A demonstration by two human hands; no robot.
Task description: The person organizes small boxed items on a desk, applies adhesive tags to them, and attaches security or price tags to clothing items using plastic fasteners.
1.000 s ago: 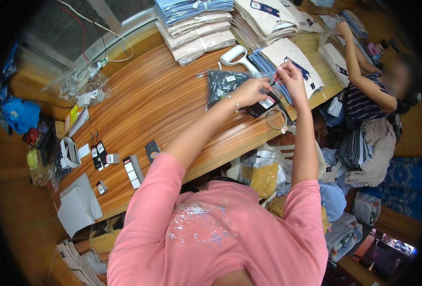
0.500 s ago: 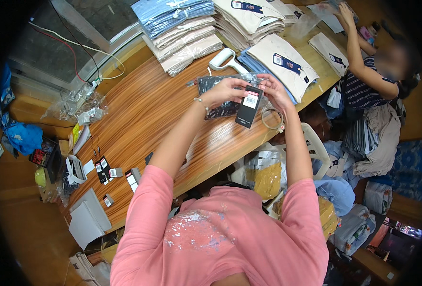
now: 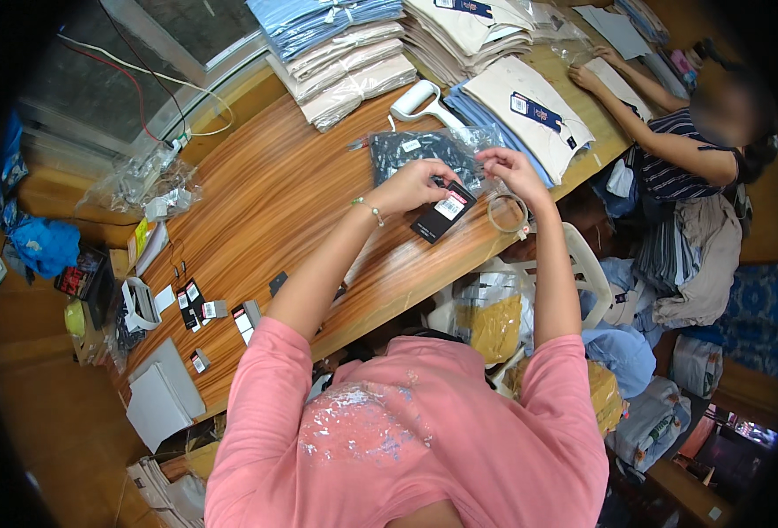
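My left hand (image 3: 419,187) pinches a black hang tag (image 3: 441,216) with a white and red label on its face. To its right, my right hand (image 3: 516,176) is raised with thumb and forefinger drawn together; whatever they hold, if anything, is too small to make out. Just beyond both hands lies a clear plastic bag (image 3: 398,151) with a dark patterned garment folded inside. A roll of clear tape (image 3: 506,214) shows beside my right wrist, near the table's edge.
Stacks of folded beige (image 3: 371,84) and blue garments (image 3: 314,31) line the far side, near a white lint roller (image 3: 424,104). Loose tags (image 3: 189,304) and a grey box (image 3: 167,378) lie at left. A white chair (image 3: 573,264) stands close by; a co-worker (image 3: 697,145) handles garments at right.
My hands have moved apart, and the tag has tilted and come down in my left hand. My right hand has left the tag. The co-worker's hands have come down onto a folded garment.
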